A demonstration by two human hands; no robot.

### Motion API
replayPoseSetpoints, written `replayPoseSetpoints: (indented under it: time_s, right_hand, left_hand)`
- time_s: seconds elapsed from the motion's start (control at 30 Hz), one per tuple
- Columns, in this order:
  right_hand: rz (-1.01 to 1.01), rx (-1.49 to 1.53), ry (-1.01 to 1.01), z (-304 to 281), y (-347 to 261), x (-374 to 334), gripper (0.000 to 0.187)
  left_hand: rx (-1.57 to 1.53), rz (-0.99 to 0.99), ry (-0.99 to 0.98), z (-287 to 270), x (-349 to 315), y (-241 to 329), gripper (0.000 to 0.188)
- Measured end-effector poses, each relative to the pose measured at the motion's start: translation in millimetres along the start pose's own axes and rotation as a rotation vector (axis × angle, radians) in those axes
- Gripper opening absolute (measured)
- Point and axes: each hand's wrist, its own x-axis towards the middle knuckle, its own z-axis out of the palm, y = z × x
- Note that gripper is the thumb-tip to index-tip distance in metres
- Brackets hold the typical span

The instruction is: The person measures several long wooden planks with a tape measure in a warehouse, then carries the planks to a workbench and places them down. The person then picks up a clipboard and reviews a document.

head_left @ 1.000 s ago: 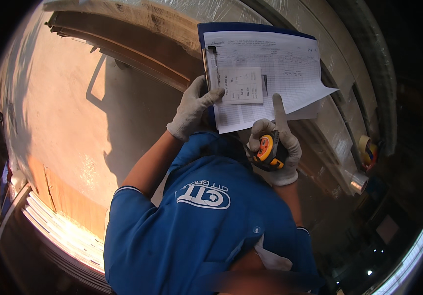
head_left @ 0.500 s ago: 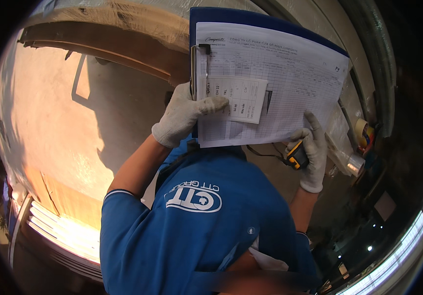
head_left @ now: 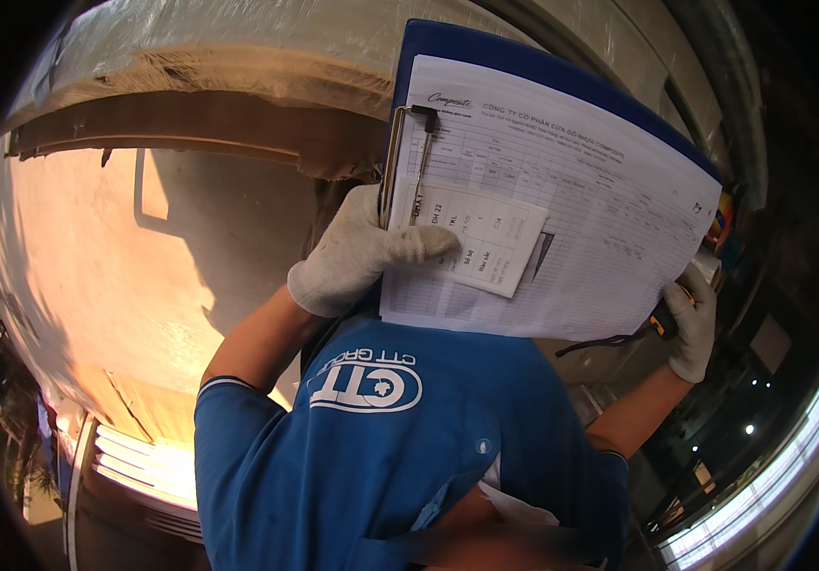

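A blue clipboard [head_left: 544, 67] with a metal clip [head_left: 423, 152] is tilted in front of my chest. My left hand [head_left: 347, 252], in a pale work glove, grips its clip side, with the thumb pressed over a small white card [head_left: 514, 233]. The card lies on a stack of printed form sheets [head_left: 619, 262]. At the sheets' lower right corner is my gloved right hand [head_left: 698, 328], closed around a black and yellow tape measure [head_left: 662, 321]. Part of the tape measure and some fingers are hidden by the sheets and the hand. Its dark strap trails to the left.
Beyond the clipboard runs a long stack wrapped in clear plastic [head_left: 209, 62], with a brown lower edge [head_left: 190, 128]. A sunlit pale floor [head_left: 76, 257] with shadows lies to the left. Colored rolls [head_left: 721, 224] sit behind the clipboard's right end.
My right hand has moved right and down with the tape measure, to the sheets' corner. The clipboard has shifted right and slightly lower, still in my left hand.
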Motion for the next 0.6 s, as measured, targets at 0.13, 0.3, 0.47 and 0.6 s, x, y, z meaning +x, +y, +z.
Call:
replayPoseSetpoints:
  time_s: [0.13, 0.3, 0.47, 0.6]
  right_hand:
    - [-0.022, 0.083, -0.012, -14.3, 12.0, -8.0, 0.059]
    - [-0.068, 0.16, -0.004, -17.7, 19.5, -11.9, 0.063]
    - [-0.118, 0.298, -0.009, -18.8, 25.1, -16.0, 0.059]
    - [-0.123, 0.393, 0.091, -22.9, 27.7, -23.6, 0.049]
  left_hand:
    - [0.028, 0.014, -0.035, 1.5, 4.4, 0.1, 0.041]
    - [-0.014, 0.012, -0.05, 0.1, 9.9, 2.6, 0.042]
    - [0.037, 0.008, -0.063, -3.3, 12.3, 14.2, 0.043]
    - [0.05, -0.008, -0.074, -3.2, 12.6, 22.8, 0.044]
